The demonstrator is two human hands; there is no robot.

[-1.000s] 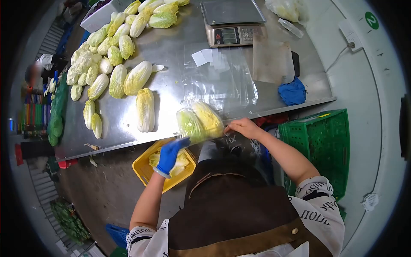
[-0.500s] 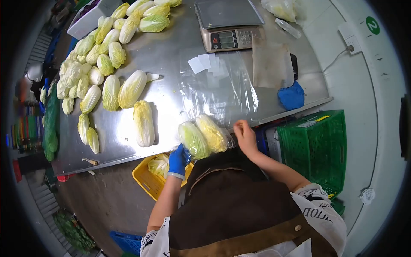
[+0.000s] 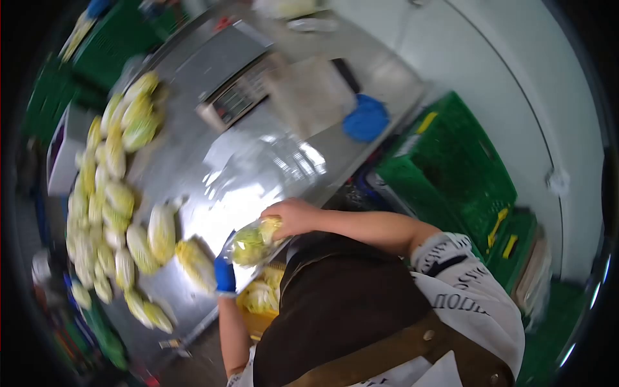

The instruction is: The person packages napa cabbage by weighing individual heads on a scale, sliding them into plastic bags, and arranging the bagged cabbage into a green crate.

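Observation:
A clear plastic bag of napa cabbages (image 3: 248,246) is held up at the table's near edge, its ends toward me. My left hand (image 3: 225,273), in a blue glove, grips the bag's left side, with its fingers partly behind the plastic. Bare, my right hand (image 3: 295,217) is closed on the bag's upper right part, over the yellow leaves. Left of the bag, a loose napa cabbage (image 3: 195,264) lies on the steel table (image 3: 169,177). Clear plastic film (image 3: 274,161) lies flat beyond the bag. Motion blurs the details.
Several loose napa cabbages (image 3: 103,213) are heaped along the table's left side. A weighing scale (image 3: 235,103), a brown sheet (image 3: 309,93) and a blue bundle (image 3: 365,119) are farther back. A green crate (image 3: 451,168) stands at right; a yellow crate (image 3: 259,322) with cabbage leaves is below the edge.
My right hand has come leftward onto the bag and closed on it. The bag has been lifted and tipped, its ends turned toward me. The whole view has rotated.

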